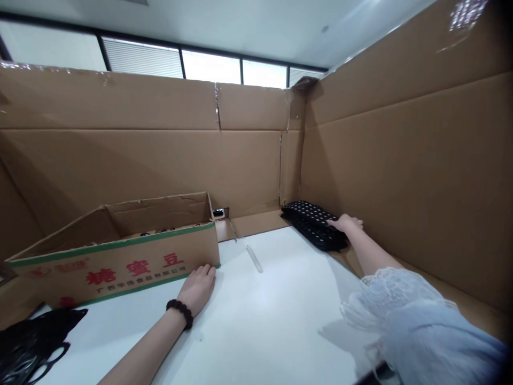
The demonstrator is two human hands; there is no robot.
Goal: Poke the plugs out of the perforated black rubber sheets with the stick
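On the right, a folded black fabric item with white polka dots [315, 222] lies against the cardboard wall. My right hand [348, 223] grips its right edge, the thumb over the top and the other fingers partly hidden. My left hand [200, 286] rests flat on the white table with the fingers laid out, holding nothing. Its fingertips are by the lower right corner of an open cardboard box [140, 270] with green edging and red characters. Only a little of what lies inside that box shows.
A clear narrow strip or tube [254, 259] lies on the white table [272, 321]. Black plastic bags [32, 342] sit at the lower left. Tall cardboard walls [412, 176] enclose the back and right. A small dark object [218, 213] shows at a cutout behind the box.
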